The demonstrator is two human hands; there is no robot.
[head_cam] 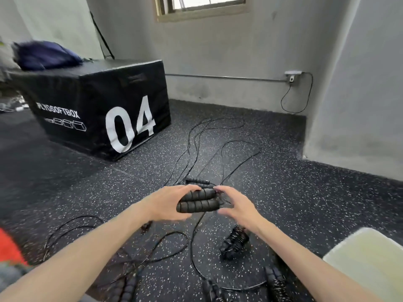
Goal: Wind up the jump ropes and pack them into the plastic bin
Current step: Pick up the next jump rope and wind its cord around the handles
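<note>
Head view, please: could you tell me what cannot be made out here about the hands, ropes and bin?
- Plastic bin: cut off by the right and bottom edges; its contents are not visible.
- Paired handles: left hand covers their left ends.
- Right hand: whether its fingertips pinch the cord is too small to tell.
- Ropes along the bottom edge: blurred and cropped.

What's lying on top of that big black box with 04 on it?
A dark blue bundle, probably a bag or clothing, rests on the far left of the black box. The picture is blurred there, so I cannot tell what lies behind or beneath it.
</note>
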